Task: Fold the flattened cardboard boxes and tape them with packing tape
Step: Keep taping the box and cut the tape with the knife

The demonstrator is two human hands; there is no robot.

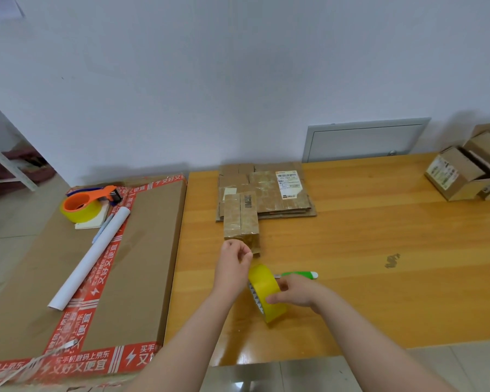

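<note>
— Fingers [245, 251] of the left hand [232, 267]?
— Curled, with thumb and forefinger tips nearly together at the near end of the small taped box [241, 222]. Whether they pinch anything, I cannot tell.
— And the right hand [294, 292]?
— Its fingers [275, 299] wrap round the yellow tape roll [265, 287], held tilted over the wooden table [379, 250]. A toothed cutter shows on the roll's left side.
— Any writing?
— The small box has a barcode, too small to read. Just behind it, the stack of flattened cardboard boxes [280, 206] carries a white shipping label [287, 183], print illegible. Red tape on the big carton [147, 250] left of the table reads "又好又便宜" and "买手机数码上京东".
— What else?
— A green-and-white tool [299, 275] lies just beyond the right hand. An orange dispenser [82, 205] and a white paper tube [91, 256] lie on the carton. Open boxes [461, 176] stand at the far right.
</note>
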